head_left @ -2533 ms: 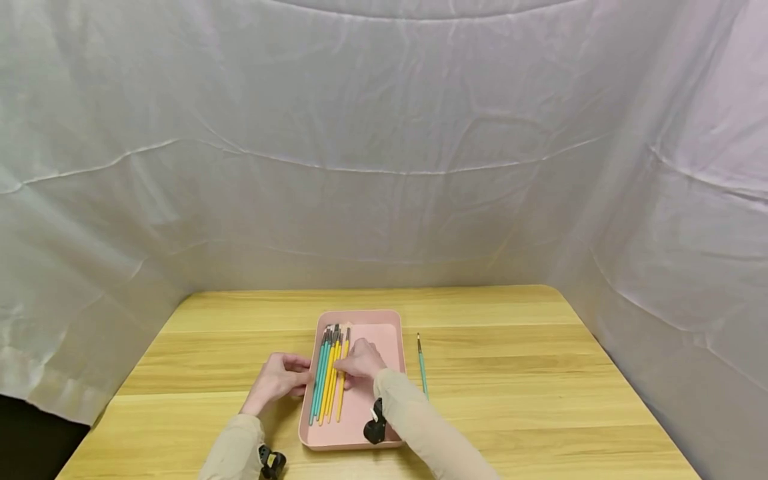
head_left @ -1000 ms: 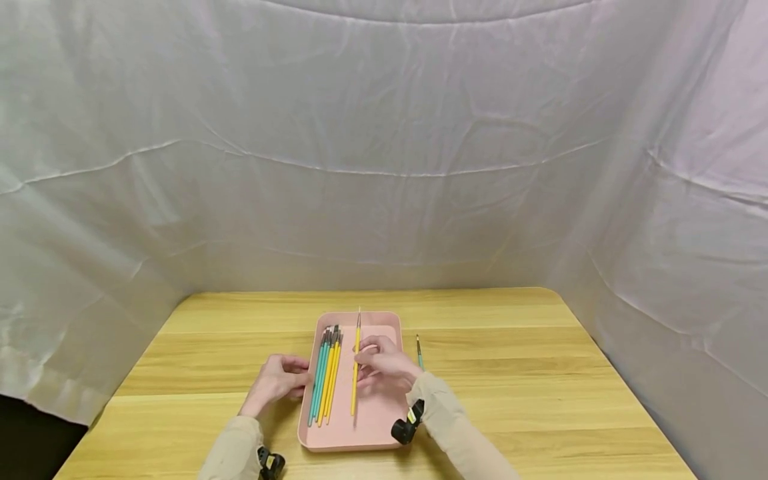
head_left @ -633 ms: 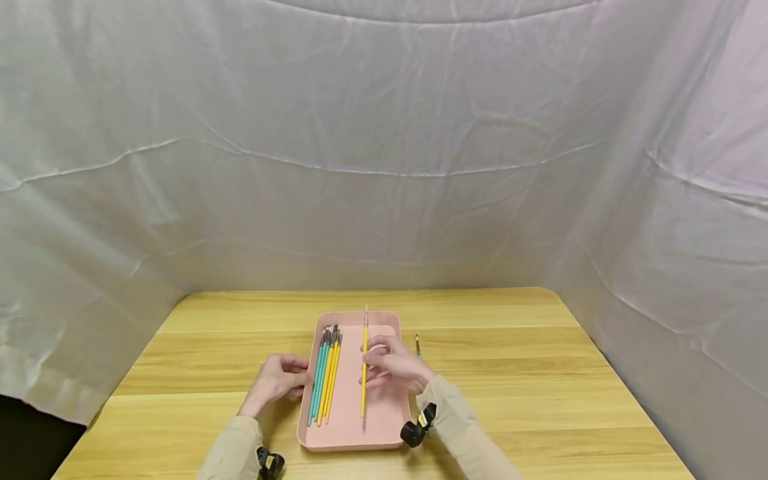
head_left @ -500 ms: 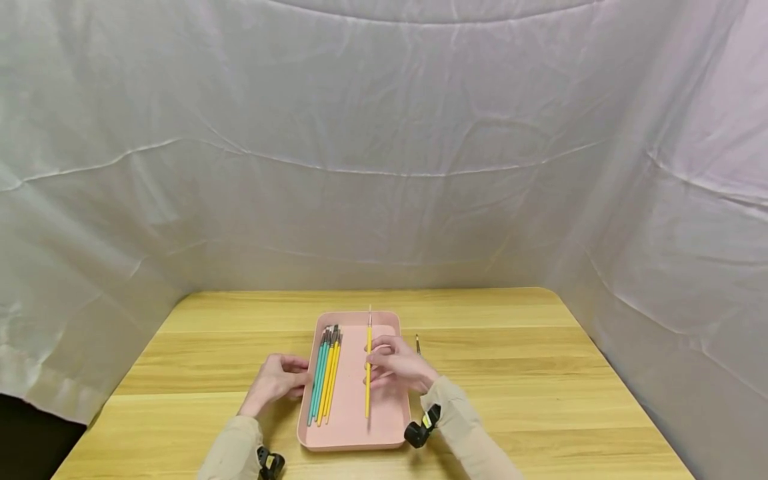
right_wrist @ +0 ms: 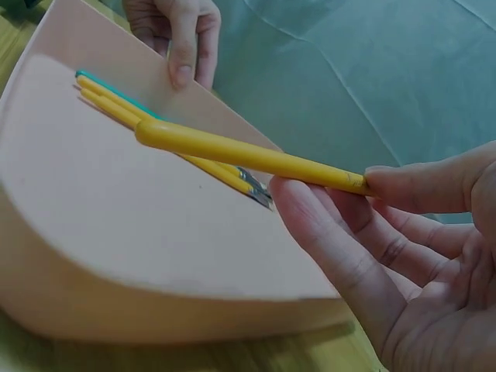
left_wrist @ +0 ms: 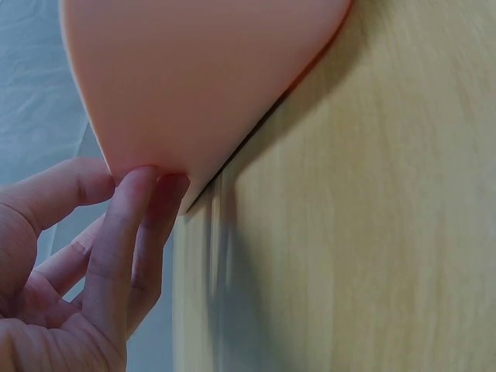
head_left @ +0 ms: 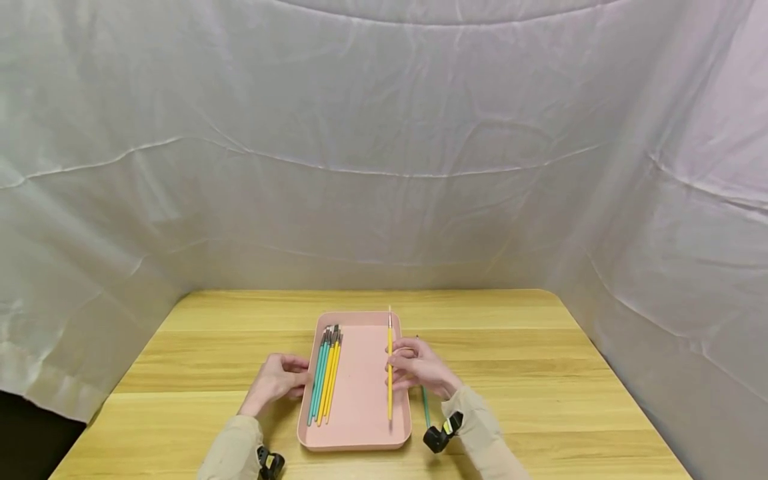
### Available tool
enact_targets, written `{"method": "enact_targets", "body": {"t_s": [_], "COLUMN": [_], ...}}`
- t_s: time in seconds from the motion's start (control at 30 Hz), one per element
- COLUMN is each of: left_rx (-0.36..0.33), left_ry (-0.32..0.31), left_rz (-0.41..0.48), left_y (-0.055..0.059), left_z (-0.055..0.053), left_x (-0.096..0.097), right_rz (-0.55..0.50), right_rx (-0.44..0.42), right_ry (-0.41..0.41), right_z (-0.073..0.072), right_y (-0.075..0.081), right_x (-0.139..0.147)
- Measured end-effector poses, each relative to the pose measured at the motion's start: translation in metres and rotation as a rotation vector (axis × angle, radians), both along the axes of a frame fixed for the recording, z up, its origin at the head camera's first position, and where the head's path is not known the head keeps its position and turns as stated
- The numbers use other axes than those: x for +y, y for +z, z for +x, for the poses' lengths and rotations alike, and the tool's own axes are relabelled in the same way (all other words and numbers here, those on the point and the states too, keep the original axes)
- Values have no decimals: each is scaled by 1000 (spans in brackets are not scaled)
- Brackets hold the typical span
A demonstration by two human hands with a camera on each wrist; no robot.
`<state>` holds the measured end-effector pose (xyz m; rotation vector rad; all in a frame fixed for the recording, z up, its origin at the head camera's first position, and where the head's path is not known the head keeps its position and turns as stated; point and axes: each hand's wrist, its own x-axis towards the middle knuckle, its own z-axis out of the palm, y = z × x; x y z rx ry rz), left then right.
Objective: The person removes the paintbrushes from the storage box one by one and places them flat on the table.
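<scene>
My right hand (head_left: pixel 421 368) pinches a yellow paintbrush (head_left: pixel 390 402) between thumb and fingers, bristles pointing away, over the right side of a pink tray (head_left: pixel 363 427). The brush's yellow handle (right_wrist: pixel 232 152) stands clear of the tray floor in the right wrist view. At the tray's left wall, my left hand (head_left: pixel 275 381) grips the rim, with the fingers (left_wrist: pixel 124 240) against the outer side. Along that wall inside the tray lie teal paintbrushes (head_left: pixel 318 380) and yellow paintbrushes (head_left: pixel 331 381), side by side with bristles at the far end.
A teal paintbrush (head_left: pixel 426 408) lies on the wooden table (head_left: pixel 540 400) just right of the tray, partly hidden by my right hand and wrist. Grey cloth (head_left: pixel 384 220) hangs behind the table and along both sides.
The right hand has lifted the yellow paintbrush off the tray floor, away from the others, and carried it rightward to the tray's right wall. The left hand and tray have stayed in place.
</scene>
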<state>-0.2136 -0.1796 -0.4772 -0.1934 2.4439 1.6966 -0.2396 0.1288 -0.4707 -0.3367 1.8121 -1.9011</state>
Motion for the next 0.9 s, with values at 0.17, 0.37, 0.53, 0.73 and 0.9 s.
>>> {"method": "enact_targets", "body": {"t_s": [0.17,0.37,0.53,0.73,0.9], "left_rx": [-2,-1,7,4,-1], "left_ry": [-1,-4,-6,7,2], "left_rz": [8,17,12,13,17], "left_y": [0,0,0,0,1], "left_z": [1,1,1,0,1], "left_x": [0,0,-1,-1,-1], "right_rz": [-7,-33,-69,-79,-54], "right_rx": [-2,15,3,-35,-31], "right_ry": [-20,-20,-23,-57,-66], "right_z": [2,2,4,4,4], "right_y": [-5,-10,-13,-14,-17], "right_x": [11,25,36,44,54]}}
